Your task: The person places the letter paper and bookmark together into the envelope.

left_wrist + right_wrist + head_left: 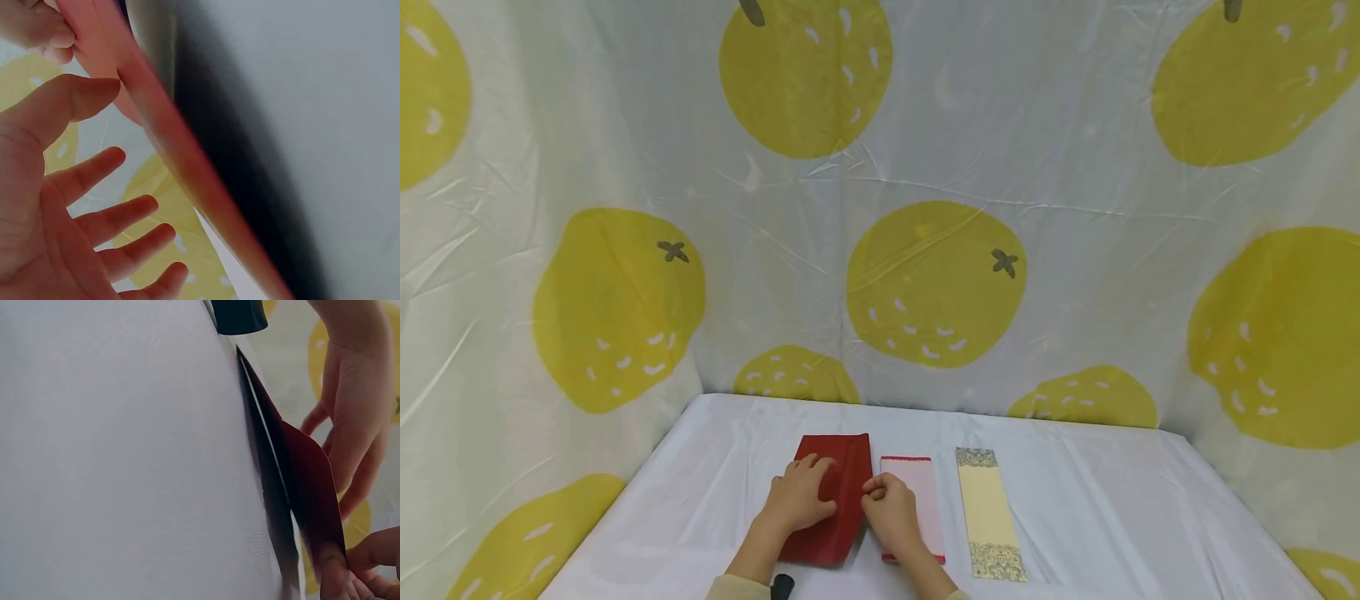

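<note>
A red paper envelope [855, 467] lies lengthwise on the white-covered table, left of the middle in the head view. Over its left part my left hand [797, 497] rests with fingers spread; the left wrist view shows the thumb at the red edge and the other fingers [140, 206] straight and apart. My right hand [891, 507] pinches the envelope's right edge between thumb and fingers. Seen from the right wrist, a flap with a rounded corner [312, 481] stands raised, its edge in the right hand's fingertips [334, 569].
Just right of the envelope lies a pale pink card [921, 483] with red ends, partly under the right hand. Farther right is a long cream strip [988, 507] with patterned ends. Fabric walls [1075, 292] printed with yellow fruit enclose the table [1105, 517] at the back and sides.
</note>
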A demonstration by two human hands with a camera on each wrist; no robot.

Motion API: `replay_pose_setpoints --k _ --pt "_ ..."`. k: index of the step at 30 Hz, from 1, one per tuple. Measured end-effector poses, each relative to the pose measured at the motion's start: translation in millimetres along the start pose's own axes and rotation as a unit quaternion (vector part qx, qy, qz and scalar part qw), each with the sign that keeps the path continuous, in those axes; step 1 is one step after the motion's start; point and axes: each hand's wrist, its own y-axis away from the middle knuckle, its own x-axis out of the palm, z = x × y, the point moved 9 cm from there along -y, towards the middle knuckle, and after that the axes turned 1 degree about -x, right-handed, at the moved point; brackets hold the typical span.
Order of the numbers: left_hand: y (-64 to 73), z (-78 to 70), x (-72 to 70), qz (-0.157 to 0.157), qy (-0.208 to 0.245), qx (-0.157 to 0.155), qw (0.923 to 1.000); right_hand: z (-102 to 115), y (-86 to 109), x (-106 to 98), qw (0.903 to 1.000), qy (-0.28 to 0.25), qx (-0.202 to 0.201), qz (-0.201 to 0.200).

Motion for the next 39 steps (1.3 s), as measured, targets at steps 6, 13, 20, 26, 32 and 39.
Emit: replay_pose_setpoints --k 6,13,20,26,32,39 --pt "-1.6 -0.7 3.2 0.003 -0.002 -0.003 1.0000 3 2.3 3 1.0000 -0.001 -0.006 0.003" --pt "-0.9 -9.2 0.2 -0.021 -0.015 0.025 0.9993 12 6.2 2 0.9996 0.002 -0.029 -0.008" --pt "0.2 -18.0 -3.8 -0.036 -0.018 0.051 0.9979 13 8.3 -1 0.9989 0.009 -0.033 -0.032" --pt "-0.4 -18.2 -1.9 -0.039 -0.024 0.057 0.9973 9 9.0 -1 0.9989 0.012 -0.028 -0.037" --pt "-0.9 -16.3 -1.9 -0.039 -0.029 0.055 0.9973 7 9.4 -2 0.9985 0.013 -0.029 -0.045" --pt "3.4 -13.7 -6.4 -0.049 -0.023 0.054 0.9971 5 10.1 -4 0.9985 0.013 -0.021 -0.049"
